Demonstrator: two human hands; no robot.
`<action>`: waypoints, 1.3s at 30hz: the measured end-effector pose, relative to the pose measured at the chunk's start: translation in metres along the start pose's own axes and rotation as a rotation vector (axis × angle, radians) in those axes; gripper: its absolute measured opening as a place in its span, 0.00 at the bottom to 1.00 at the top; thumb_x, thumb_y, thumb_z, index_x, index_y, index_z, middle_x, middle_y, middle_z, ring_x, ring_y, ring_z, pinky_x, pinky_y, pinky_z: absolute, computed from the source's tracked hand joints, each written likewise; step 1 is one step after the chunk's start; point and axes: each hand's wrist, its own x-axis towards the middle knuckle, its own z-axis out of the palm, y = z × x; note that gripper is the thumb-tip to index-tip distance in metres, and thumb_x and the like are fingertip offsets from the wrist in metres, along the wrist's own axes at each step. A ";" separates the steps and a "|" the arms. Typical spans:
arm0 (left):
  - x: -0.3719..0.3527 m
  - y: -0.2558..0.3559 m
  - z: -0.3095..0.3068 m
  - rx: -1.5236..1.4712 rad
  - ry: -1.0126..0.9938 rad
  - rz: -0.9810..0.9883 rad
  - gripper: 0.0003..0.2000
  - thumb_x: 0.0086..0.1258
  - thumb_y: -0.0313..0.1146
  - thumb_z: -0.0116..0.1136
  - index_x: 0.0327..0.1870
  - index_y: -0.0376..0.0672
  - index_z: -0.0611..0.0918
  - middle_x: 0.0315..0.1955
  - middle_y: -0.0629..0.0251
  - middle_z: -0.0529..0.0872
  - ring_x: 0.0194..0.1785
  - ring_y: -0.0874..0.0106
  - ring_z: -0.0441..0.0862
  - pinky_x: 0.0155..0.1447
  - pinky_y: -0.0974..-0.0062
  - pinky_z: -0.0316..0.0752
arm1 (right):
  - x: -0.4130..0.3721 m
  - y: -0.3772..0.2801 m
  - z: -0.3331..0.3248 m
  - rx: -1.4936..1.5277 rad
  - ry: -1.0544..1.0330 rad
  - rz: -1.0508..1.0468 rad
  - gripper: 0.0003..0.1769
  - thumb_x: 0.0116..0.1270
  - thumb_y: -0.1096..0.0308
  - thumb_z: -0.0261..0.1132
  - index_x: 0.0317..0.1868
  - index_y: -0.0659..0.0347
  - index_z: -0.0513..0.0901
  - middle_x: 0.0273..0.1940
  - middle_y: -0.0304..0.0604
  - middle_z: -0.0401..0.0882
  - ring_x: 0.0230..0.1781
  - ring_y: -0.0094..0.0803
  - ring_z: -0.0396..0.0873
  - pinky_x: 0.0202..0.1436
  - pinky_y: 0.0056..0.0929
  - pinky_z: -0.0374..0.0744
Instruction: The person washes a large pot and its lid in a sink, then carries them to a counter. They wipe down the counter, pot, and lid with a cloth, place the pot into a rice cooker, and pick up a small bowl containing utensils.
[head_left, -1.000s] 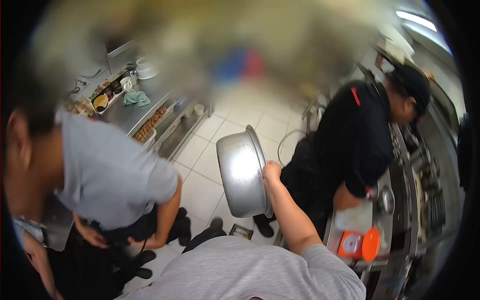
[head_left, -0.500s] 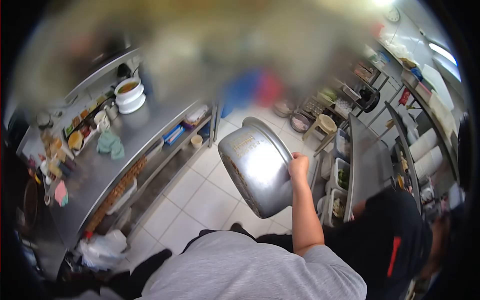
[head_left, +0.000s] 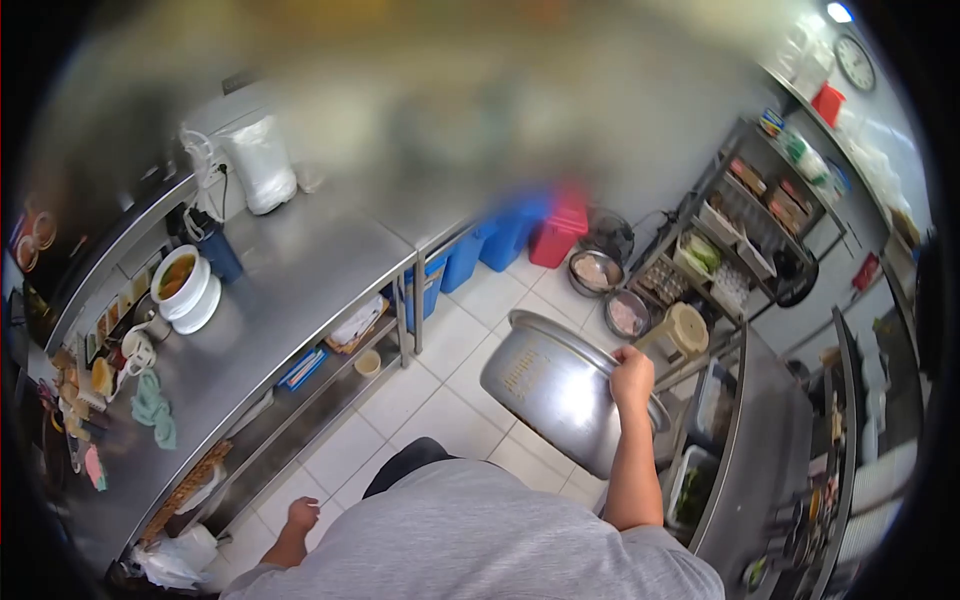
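Observation:
A large silver metal pot (head_left: 555, 385) hangs tilted on its side in front of my body, its base turned to the left. My right hand (head_left: 631, 380) is closed on its rim at the upper right. Low on the left, my left hand (head_left: 303, 513) hangs beside my grey shirt, away from the pot, with its fingers partly apart and nothing in them.
A steel counter (head_left: 300, 270) on the left holds a white soup container (head_left: 185, 285) and a green cloth (head_left: 153, 408). Blue bins (head_left: 512, 235) and a red bin (head_left: 560, 232) stand ahead. Metal bowls (head_left: 627, 313), a stool (head_left: 682, 335) and shelving are at the right.
The pot and my right hand have shifted right and lower in the view. My left hand has come into view. The bins ahead show more fully, and the dark-clothed person on the right is out of view.

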 end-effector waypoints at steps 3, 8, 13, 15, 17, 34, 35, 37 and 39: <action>0.110 0.046 -0.011 -0.373 0.214 0.041 0.10 0.60 0.31 0.57 0.40 0.40 0.83 0.27 0.57 0.85 0.29 0.67 0.83 0.36 0.70 0.78 | 0.076 0.025 0.026 -0.030 0.077 0.043 0.13 0.46 0.80 0.56 0.31 0.60 0.84 0.29 0.56 0.81 0.34 0.51 0.81 0.38 0.41 0.76; 0.306 0.311 -0.137 -0.587 0.057 0.269 0.09 0.66 0.35 0.54 0.40 0.41 0.83 0.28 0.61 0.85 0.31 0.68 0.82 0.38 0.69 0.76 | 0.180 0.055 0.041 -0.035 0.348 0.150 0.11 0.47 0.82 0.52 0.27 0.63 0.80 0.24 0.54 0.79 0.27 0.47 0.79 0.33 0.38 0.74; 0.350 0.691 -0.243 -0.215 0.382 1.059 0.12 0.65 0.37 0.58 0.45 0.41 0.81 0.41 0.58 0.83 0.42 0.63 0.82 0.46 0.70 0.76 | 0.298 0.050 0.037 -0.224 0.674 0.066 0.10 0.45 0.83 0.51 0.24 0.59 0.76 0.19 0.47 0.74 0.21 0.42 0.72 0.27 0.37 0.70; 0.366 0.803 -0.275 -0.064 0.483 1.184 0.13 0.66 0.37 0.57 0.46 0.39 0.81 0.42 0.58 0.83 0.46 0.62 0.80 0.52 0.70 0.73 | 0.348 0.047 0.038 -0.205 0.745 0.088 0.11 0.43 0.84 0.51 0.23 0.58 0.75 0.20 0.44 0.73 0.21 0.39 0.70 0.26 0.36 0.68; 0.442 0.891 -0.283 0.020 0.771 1.372 0.20 0.69 0.48 0.51 0.50 0.40 0.80 0.44 0.53 0.82 0.50 0.53 0.78 0.58 0.63 0.69 | 0.400 0.045 0.042 -0.156 0.742 0.115 0.11 0.43 0.84 0.49 0.24 0.60 0.74 0.19 0.44 0.71 0.21 0.36 0.69 0.26 0.34 0.68; 0.529 1.022 -0.315 0.469 0.144 0.390 0.30 0.66 0.60 0.49 0.35 0.35 0.85 0.31 0.45 0.83 0.41 0.55 0.82 0.48 0.63 0.73 | 0.869 0.044 0.136 0.226 0.709 -0.133 0.15 0.43 0.86 0.48 0.28 0.60 0.77 0.24 0.33 0.72 0.28 0.23 0.71 0.38 0.20 0.72; 0.541 1.021 -0.319 0.448 0.108 0.395 0.28 0.64 0.59 0.53 0.37 0.37 0.85 0.32 0.48 0.84 0.42 0.58 0.82 0.48 0.65 0.73 | 0.888 0.044 0.140 0.253 0.730 -0.159 0.15 0.44 0.86 0.49 0.28 0.60 0.77 0.25 0.32 0.73 0.28 0.23 0.72 0.39 0.20 0.72; 0.552 1.040 -0.322 0.486 0.033 0.406 0.28 0.63 0.60 0.54 0.43 0.39 0.84 0.38 0.50 0.84 0.46 0.59 0.82 0.52 0.66 0.73 | 0.926 0.057 0.152 0.417 0.719 -0.253 0.15 0.46 0.86 0.49 0.29 0.61 0.77 0.26 0.31 0.74 0.30 0.22 0.72 0.40 0.19 0.72; 0.560 1.071 -0.313 0.441 -0.138 0.431 0.31 0.62 0.62 0.53 0.56 0.45 0.79 0.52 0.54 0.80 0.57 0.59 0.76 0.60 0.65 0.69 | 0.950 0.058 0.159 0.444 0.708 -0.237 0.15 0.46 0.87 0.48 0.29 0.61 0.77 0.26 0.31 0.75 0.30 0.22 0.73 0.40 0.18 0.72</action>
